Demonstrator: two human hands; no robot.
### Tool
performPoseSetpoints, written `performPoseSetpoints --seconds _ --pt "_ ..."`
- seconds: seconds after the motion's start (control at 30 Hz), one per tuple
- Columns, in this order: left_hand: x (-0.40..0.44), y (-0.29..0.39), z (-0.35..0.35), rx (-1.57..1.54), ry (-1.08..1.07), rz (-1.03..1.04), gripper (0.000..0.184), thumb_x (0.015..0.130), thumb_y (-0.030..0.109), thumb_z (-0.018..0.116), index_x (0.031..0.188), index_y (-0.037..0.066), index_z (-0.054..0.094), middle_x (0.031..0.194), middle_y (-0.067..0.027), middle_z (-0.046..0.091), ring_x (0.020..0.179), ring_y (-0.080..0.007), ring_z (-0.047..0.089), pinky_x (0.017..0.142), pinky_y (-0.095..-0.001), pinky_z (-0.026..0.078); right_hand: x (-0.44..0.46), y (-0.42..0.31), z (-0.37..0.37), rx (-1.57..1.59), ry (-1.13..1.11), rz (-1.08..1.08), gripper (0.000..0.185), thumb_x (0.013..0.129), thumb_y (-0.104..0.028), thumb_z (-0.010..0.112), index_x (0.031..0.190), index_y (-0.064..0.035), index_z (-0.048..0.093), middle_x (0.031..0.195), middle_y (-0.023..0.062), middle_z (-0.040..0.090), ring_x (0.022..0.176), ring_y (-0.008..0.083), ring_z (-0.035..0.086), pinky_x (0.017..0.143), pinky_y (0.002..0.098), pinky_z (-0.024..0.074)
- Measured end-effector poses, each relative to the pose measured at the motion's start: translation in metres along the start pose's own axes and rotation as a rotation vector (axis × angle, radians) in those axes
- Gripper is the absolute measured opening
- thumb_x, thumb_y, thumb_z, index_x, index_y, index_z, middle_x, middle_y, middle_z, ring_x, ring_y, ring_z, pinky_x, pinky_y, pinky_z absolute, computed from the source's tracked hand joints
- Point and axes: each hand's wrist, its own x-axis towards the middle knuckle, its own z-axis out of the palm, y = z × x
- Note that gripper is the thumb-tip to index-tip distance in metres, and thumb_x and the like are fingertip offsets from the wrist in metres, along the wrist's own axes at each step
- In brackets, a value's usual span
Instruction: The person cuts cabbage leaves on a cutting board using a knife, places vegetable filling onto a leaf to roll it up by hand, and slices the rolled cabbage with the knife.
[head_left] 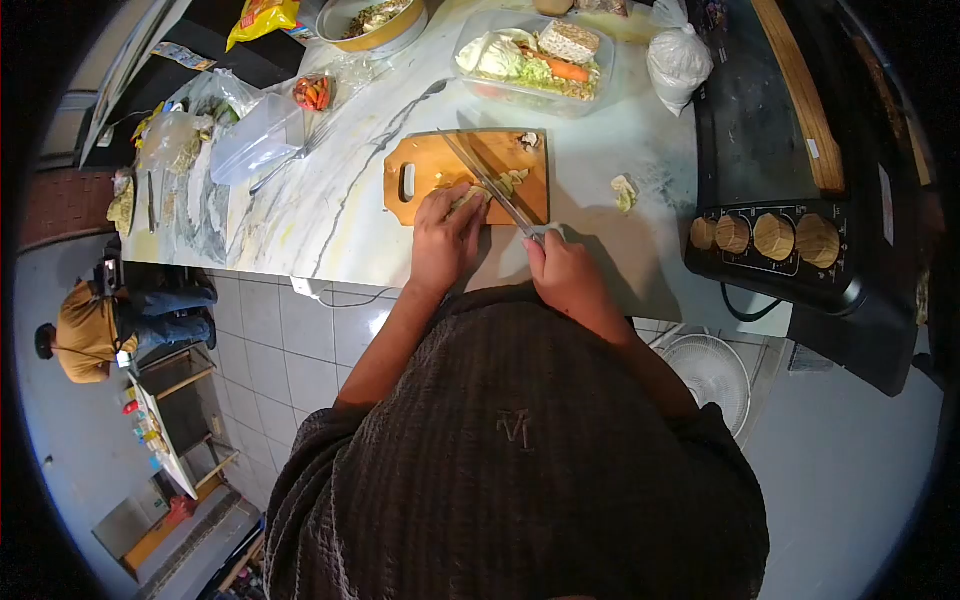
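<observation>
A wooden cutting board (430,155) lies on the counter in front of me. My left hand (445,235) is closed over a pale yellowish vegetable piece (470,196) near the board's front edge; the fingers hide most of it. My right hand (568,272) grips a knife (500,196) by its handle. The blade slants across the board, pointing away to the left, right beside the left fingertips. Several pale cut pieces (514,182) lie just right of the blade. Small scraps (530,142) sit in the board's far right corner.
A clear container (540,98) holds cabbage, carrot and tempeh behind the board. A stove (770,250) with wooden knobs stands at right. A pale leafy scrap (624,193), red chillies (313,93) and a plastic tub (258,140) are on the counter. Another person (90,330) stands far left.
</observation>
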Motion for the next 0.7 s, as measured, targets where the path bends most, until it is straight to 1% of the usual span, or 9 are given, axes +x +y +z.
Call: performPoseSetpoints --seconds 0.07,0.1,0.17,0.3,0.5,0.57,0.7 --pt "-0.001 -0.004 0.005 -0.029 0.077 0.011 0.021 0.078 0.004 0.076 0.099 0.004 0.073 0.103 -0.0120 0.069 0.094 -0.0317 0.064 0.083 -0.0407 0.051 0.000 0.000 0.002 -0.036 -0.015 -0.001 0.038 0.098 -0.035 0.054 0.089 0.0012 0.058 0.068 0.0291 0.063 0.068 0.0504 0.064 0.061 0.0585 0.0498" --pt "-0.002 -0.005 0.007 -0.030 0.075 0.012 0.021 0.078 0.004 0.076 0.099 0.004 0.073 0.103 -0.0120 0.069 0.094 -0.0317 0.064 0.083 -0.0407 0.051 0.001 0.000 0.002 -0.036 -0.015 0.001 0.038 0.098 -0.035 0.054 0.089 0.0012 0.058 0.068 0.0291 0.063 0.068 0.0504 0.064 0.061 0.0585 0.0498" --pt "-0.004 -0.005 0.011 -0.040 0.087 -0.056 0.020 0.076 0.004 0.078 0.096 0.004 0.076 0.099 -0.0128 0.071 0.090 -0.0303 0.065 0.080 -0.0391 0.053 0.002 -0.001 0.001 -0.006 -0.042 0.032 0.038 0.098 -0.036 0.054 0.090 0.0009 0.057 0.070 0.0292 0.064 0.070 0.0502 0.064 0.062 0.0586 0.0498" --pt "-0.005 -0.006 0.014 -0.044 0.114 -0.041 0.020 0.077 0.003 0.077 0.097 0.004 0.075 0.099 -0.0105 0.070 0.089 -0.0286 0.064 0.078 -0.0387 0.052 0.001 -0.004 0.001 0.020 -0.025 0.047 0.035 0.098 -0.033 0.055 0.085 -0.0001 0.056 0.069 0.0288 0.062 0.070 0.0509 0.061 0.062 0.0592 0.0469" --pt "-0.004 -0.004 0.010 -0.017 0.097 -0.052 0.021 0.076 0.003 0.078 0.097 0.005 0.075 0.099 -0.0093 0.070 0.088 -0.0273 0.064 0.077 -0.0376 0.052 0.002 -0.011 -0.002 0.014 -0.074 0.062 0.036 0.099 -0.033 0.054 0.088 0.0015 0.055 0.071 0.0300 0.063 0.070 0.0511 0.062 0.063 0.0593 0.0479" --pt "-0.004 -0.007 0.012 -0.014 0.105 -0.028 0.021 0.075 0.003 0.078 0.097 0.005 0.075 0.098 -0.0085 0.070 0.088 -0.0269 0.064 0.077 -0.0372 0.052 0.002 -0.013 -0.001 -0.058 -0.103 0.097 0.036 0.099 -0.033 0.053 0.091 0.0021 0.055 0.074 0.0307 0.064 0.072 0.0515 0.063 0.064 0.0594 0.0495" --pt "-0.005 -0.008 0.015 -0.018 0.117 -0.024 0.021 0.075 0.004 0.078 0.096 0.005 0.075 0.097 -0.0080 0.070 0.088 -0.0267 0.063 0.078 -0.0372 0.052 0.003 -0.020 -0.004 -0.057 -0.139 0.115 0.037 0.100 -0.033 0.052 0.093 0.0030 0.054 0.076 0.0313 0.065 0.074 0.0517 0.064 0.066 0.0593 0.0508"
